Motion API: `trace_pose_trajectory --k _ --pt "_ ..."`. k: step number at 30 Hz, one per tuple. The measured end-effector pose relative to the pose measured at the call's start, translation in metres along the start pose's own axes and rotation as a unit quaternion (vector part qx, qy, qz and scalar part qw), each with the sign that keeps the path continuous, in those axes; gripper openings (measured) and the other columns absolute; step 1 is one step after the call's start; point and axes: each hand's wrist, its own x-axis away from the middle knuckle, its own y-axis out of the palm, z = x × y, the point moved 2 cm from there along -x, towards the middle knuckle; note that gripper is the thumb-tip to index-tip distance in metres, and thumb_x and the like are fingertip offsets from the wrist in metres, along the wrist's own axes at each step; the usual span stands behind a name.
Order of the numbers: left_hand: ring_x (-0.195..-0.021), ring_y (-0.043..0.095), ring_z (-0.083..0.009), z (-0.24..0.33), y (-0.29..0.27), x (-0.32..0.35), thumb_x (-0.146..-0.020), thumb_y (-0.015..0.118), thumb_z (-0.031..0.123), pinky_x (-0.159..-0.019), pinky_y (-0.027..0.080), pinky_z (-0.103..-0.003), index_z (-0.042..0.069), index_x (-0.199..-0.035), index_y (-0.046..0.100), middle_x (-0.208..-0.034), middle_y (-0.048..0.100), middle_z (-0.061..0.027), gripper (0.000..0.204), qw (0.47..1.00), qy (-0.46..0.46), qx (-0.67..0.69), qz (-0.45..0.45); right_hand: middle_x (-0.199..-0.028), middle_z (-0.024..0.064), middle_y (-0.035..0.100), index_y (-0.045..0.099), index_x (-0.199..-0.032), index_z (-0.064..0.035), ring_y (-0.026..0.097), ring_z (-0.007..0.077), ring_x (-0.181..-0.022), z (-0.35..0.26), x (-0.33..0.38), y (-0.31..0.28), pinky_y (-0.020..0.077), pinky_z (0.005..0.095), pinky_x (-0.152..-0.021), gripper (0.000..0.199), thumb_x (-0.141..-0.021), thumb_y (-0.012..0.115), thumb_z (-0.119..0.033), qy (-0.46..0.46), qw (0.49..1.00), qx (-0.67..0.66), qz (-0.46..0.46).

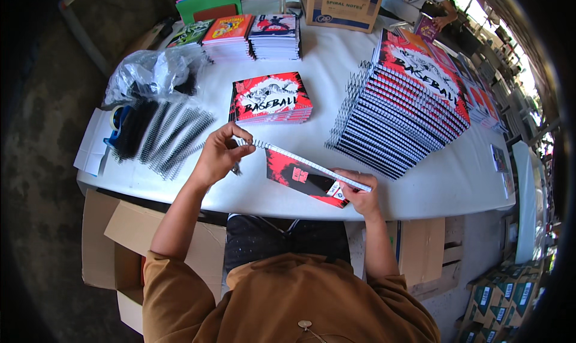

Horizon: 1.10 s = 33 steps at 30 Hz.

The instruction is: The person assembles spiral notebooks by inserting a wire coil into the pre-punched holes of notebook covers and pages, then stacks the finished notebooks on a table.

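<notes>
Held on its edge above the table front, a red and black notebook tilts down to the right with its row of spine holes upward. My right hand is closed round its right end, thumb on top. At the other end, my left hand pinches a dark spiral coil that meets the notebook's left corner. Something small and dark hangs below the left fingers; its kind is unclear. Just beyond, a short stack of red, white and black notebooks lies flat. Loose spiral coils are spread left of my left hand.
A tall, leaning stack of coil-bound notebooks stands at right. Behind are more notebook piles, a carton and a crumpled plastic bag. A blue tape dispenser sits left. Another person's hand holds a purple book.
</notes>
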Motion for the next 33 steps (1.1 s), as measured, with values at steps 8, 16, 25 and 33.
trace_pose_trajectory --k 8,16,25,33 --pt "-0.069 0.054 -0.015 0.043 0.005 -0.004 -0.079 0.067 0.012 -0.065 0.045 -0.031 0.002 -0.113 0.051 -0.094 0.06 -0.0068 0.039 0.94 0.085 -0.288 -0.161 -0.076 0.0022 0.063 0.064 -0.103 -0.0004 0.051 0.0064 -0.066 0.002 0.011 0.007 0.0425 0.02 -0.06 0.022 -0.082 0.063 -0.004 0.101 0.994 -0.034 0.033" --pt "-0.06 0.046 -0.0051 0.039 -0.005 0.0 -0.09 0.054 0.01 -0.054 0.039 -0.021 0.001 -0.107 0.053 -0.073 0.054 -0.0026 0.02 0.974 -0.106 -0.119 -0.159 -0.077 0.0033 0.064 0.065 -0.102 -0.0008 0.051 0.0065 -0.065 -0.004 0.009 0.009 0.0422 0.0203 -0.059 0.022 -0.08 0.062 -0.001 0.063 0.998 0.006 0.005" --pt "-0.049 0.046 -0.0049 0.04 -0.016 -0.01 -0.092 0.052 0.021 -0.046 0.038 -0.018 0.001 -0.106 0.061 -0.066 0.058 -0.0026 0.026 0.939 -0.197 -0.035 -0.28 -0.078 0.0047 0.065 0.065 -0.102 -0.0001 0.053 0.0073 -0.065 -0.015 0.003 0.009 0.0448 0.0218 -0.06 0.022 -0.08 0.061 0.001 0.062 0.997 -0.021 -0.042" --pt "-0.081 0.058 -0.0223 0.056 0.001 0.0 -0.08 0.064 0.009 -0.076 0.047 -0.036 0.0 -0.103 0.059 -0.095 0.062 -0.0086 0.025 0.949 0.127 -0.238 -0.162 -0.079 0.0065 0.066 0.065 -0.1 0.001 0.058 0.0095 -0.07 -0.001 0.015 0.008 0.0476 0.0234 -0.064 0.02 -0.08 0.062 0.0 0.122 0.991 -0.054 -0.009"
